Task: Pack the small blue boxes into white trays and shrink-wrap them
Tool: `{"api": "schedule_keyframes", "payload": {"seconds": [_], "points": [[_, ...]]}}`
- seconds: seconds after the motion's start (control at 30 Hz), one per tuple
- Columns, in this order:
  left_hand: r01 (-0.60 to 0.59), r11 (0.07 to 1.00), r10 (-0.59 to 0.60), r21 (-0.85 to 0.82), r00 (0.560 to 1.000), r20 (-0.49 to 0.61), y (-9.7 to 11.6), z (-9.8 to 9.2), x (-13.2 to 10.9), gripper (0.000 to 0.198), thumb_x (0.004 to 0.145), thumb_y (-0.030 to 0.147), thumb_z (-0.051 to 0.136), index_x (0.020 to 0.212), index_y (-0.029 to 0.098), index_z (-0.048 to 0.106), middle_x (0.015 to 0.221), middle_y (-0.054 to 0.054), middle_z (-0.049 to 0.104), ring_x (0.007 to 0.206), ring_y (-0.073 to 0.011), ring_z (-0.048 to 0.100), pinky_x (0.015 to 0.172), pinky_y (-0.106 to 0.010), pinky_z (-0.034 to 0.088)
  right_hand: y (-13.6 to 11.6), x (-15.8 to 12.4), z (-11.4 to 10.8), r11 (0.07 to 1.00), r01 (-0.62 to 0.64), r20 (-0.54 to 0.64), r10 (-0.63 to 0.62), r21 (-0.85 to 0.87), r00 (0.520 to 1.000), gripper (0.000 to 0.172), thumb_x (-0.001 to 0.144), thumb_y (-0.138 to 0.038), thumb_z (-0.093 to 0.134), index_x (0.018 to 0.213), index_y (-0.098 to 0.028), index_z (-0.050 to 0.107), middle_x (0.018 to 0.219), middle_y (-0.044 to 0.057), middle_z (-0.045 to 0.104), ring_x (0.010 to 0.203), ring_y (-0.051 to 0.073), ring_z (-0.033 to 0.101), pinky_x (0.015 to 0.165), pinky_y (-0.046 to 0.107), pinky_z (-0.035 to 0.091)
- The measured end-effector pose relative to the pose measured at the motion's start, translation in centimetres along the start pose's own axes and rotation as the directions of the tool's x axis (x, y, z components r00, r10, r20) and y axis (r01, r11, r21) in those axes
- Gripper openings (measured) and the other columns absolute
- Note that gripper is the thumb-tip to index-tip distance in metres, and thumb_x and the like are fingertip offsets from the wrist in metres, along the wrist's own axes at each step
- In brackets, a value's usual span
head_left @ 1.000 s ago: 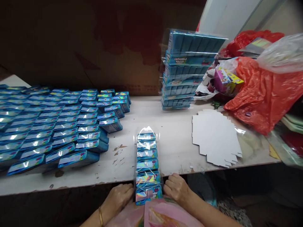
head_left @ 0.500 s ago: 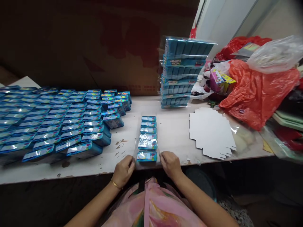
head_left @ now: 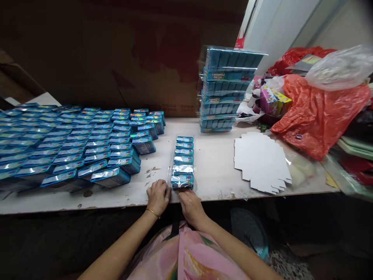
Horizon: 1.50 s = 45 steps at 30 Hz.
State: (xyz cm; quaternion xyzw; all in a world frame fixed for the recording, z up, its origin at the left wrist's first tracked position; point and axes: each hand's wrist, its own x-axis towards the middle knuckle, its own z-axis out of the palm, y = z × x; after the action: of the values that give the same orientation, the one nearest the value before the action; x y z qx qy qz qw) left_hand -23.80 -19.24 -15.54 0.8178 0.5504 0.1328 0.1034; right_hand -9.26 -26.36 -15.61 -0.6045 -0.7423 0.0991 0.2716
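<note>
A row of several small blue packs [head_left: 183, 159] runs away from me on the white table, inside a clear plastic bag [head_left: 195, 171]. The bag's near end is at the table's front edge. My left hand [head_left: 159, 195] is closed at the near left corner of the bag, fingers curled at the plastic. At the near end, my right hand [head_left: 190, 204] is closed on the plastic just below the front pack. Its fingertips are partly hidden.
Many upright blue packs [head_left: 96, 149] fill the table's left side. Behind the row stands a stack of wrapped blue packs [head_left: 224, 99]. Flat white card pieces [head_left: 260, 161] lie to the right, beside red plastic bags [head_left: 317, 109]. A brown cardboard wall [head_left: 116, 50] closes the back.
Both hands have come closer together at the bag's near end, the right moving left to below the front pack. The packs in the row sit closer together. The view has shifted slightly.
</note>
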Motion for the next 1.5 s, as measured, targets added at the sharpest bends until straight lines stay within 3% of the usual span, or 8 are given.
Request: {"api": "schedule_keyframes", "payload": {"seconds": [0.27, 0.43, 0.63, 0.8, 1.03, 1.23, 1.4, 1.5], "points": [[-0.015, 0.999, 0.014, -0.044, 0.999, -0.032, -0.1, -0.1, 0.3, 0.018, 0.081, 0.031, 0.043, 0.073, 0.019, 0.054, 0.093, -0.006, 0.056, 0.088, -0.022, 0.046, 0.075, -0.037, 0.033, 0.2, 1.3, -0.4, 0.999, -0.046, 0.04, 0.046, 0.004, 0.998, 0.025, 0.085, -0.013, 0.039, 0.099, -0.019, 0.059, 0.089, 0.007, 0.063, 0.085, 0.018, 0.055, 0.076, 0.029, 0.042], [0.134, 0.904, -0.145, -0.406, 0.989, 0.004, -1.1, -0.7, -1.4, 0.028, 0.075, 0.046, 0.052, 0.066, 0.018, 0.052, 0.074, -0.003, 0.055, 0.077, -0.0193, 0.049, 0.073, -0.033, 0.037, -0.4, 0.7, -6.0, 0.921, 0.107, 0.278, -0.221, 0.374, 0.935, 0.021, 0.085, -0.028, 0.044, 0.082, -0.02, 0.063, 0.075, 0.001, 0.064, 0.068, 0.01, 0.057, 0.064, 0.02, 0.043], [0.597, -0.154, -0.164, -0.787, 0.77, 0.617, 2.5, -3.6, -3.4, 0.036, 0.078, 0.047, 0.05, 0.092, 0.015, 0.06, 0.087, -0.007, 0.063, 0.076, -0.0147, 0.057, 0.067, -0.026, 0.043, 7.1, 12.7, -11.5, 0.909, -0.152, -0.161, 0.229, 0.388, 0.96, 0.044, 0.078, -0.046, 0.051, 0.111, -0.018, 0.055, 0.111, 0.009, 0.057, 0.101, 0.019, 0.051, 0.085, 0.032, 0.039], [0.502, -0.566, -0.161, -0.654, 0.71, 0.685, 6.0, -4.6, -1.6, 0.015, 0.076, 0.026, 0.06, 0.087, 0.016, 0.061, 0.084, -0.003, 0.061, 0.073, -0.0087, 0.058, 0.063, -0.019, 0.046, 13.2, 23.1, -8.7, 0.803, -0.375, 0.103, 0.372, 0.464, 0.923, 0.051, 0.058, -0.047, 0.067, 0.094, -0.01, 0.064, 0.092, 0.01, 0.064, 0.086, 0.021, 0.057, 0.078, 0.031, 0.041], [0.433, -0.412, -0.289, -0.802, 0.772, 0.566, 1.9, -6.8, 1.9, 0.004, 0.073, 0.016, 0.06, 0.075, 0.013, 0.061, 0.071, -0.002, 0.059, 0.063, -0.008, 0.055, 0.055, -0.018, 0.045, 13.9, 20.2, -10.2, 0.783, -0.37, 0.036, 0.408, 0.5, 0.912, 0.024, 0.051, -0.036, 0.069, 0.056, -0.014, 0.06, 0.053, -0.002, 0.056, 0.057, 0.012, 0.05, 0.058, 0.025, 0.038], [0.298, -0.134, -0.463, -0.945, 0.824, 0.326, -3.5, -9.4, 7.5, 0.01, 0.072, 0.02, 0.061, 0.069, 0.01, 0.061, 0.07, -0.003, 0.06, 0.057, -0.0058, 0.052, 0.049, -0.014, 0.042, 12.4, 11.5, -12.1, 0.43, -0.392, 0.194, 0.435, 0.813, 0.879, 0.02, 0.055, -0.031, 0.07, 0.06, -0.014, 0.061, 0.057, -0.001, 0.059, 0.059, 0.01, 0.052, 0.064, 0.025, 0.041], [0.35, -0.21, -0.392, -0.913, 0.826, 0.406, -6.0, -6.1, 7.4, 0.016, 0.067, 0.02, 0.061, 0.081, 0.012, 0.062, 0.077, -0.005, 0.063, 0.069, -0.0136, 0.059, 0.061, -0.025, 0.049, 13.3, 8.2, -9.2, 0.062, -0.506, 0.387, 0.565, 0.86, 0.729, 0.022, 0.061, -0.035, 0.065, 0.072, -0.015, 0.063, 0.067, 0.003, 0.062, 0.059, 0.012, 0.055, 0.061, 0.027, 0.045], [0.461, -0.104, -0.362, -0.882, 0.808, 0.465, -7.2, -3.7, 6.4, 0.028, 0.059, 0.018, 0.066, 0.087, 0.012, 0.063, 0.078, -0.006, 0.065, 0.07, -0.016, 0.06, 0.061, -0.026, 0.049, 13.6, 7.9, -7.4, 0.094, -0.606, 0.484, 0.51, 0.79, 0.711, 0.024, 0.058, -0.028, 0.065, 0.078, -0.015, 0.065, 0.067, 0.004, 0.064, 0.058, 0.013, 0.056, 0.06, 0.028, 0.045]]}}
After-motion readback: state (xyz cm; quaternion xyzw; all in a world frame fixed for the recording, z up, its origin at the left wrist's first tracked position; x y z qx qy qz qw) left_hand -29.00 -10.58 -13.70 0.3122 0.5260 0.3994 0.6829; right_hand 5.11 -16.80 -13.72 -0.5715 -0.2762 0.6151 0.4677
